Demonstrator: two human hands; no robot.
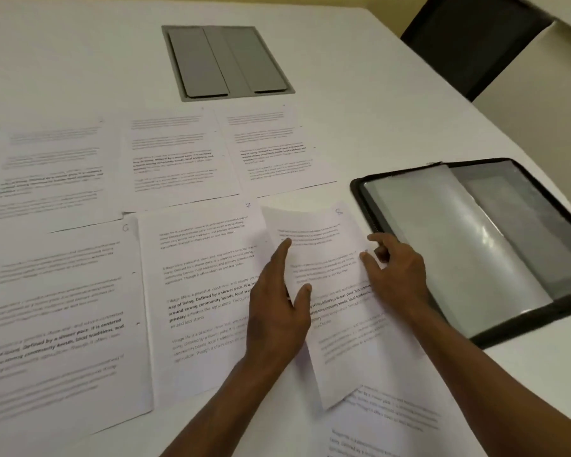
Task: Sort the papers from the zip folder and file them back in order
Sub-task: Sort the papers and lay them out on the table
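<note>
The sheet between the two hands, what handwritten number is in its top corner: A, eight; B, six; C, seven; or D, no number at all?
A: the sheet marked 8 shows a handwritten 8 at its top right corner, while the left hand and right hand touch it from either side; the sheet marked 7 lies just left of it.

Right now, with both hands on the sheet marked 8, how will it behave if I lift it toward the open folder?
Probably floppy: the sheet marked 8 already bows up between the left hand and right hand. Likely very light, a single thin page, so it may drift or slide over the neighbouring sheet marked 7. It could crease if pinched hard; support both edges toward the zip folder.
</note>
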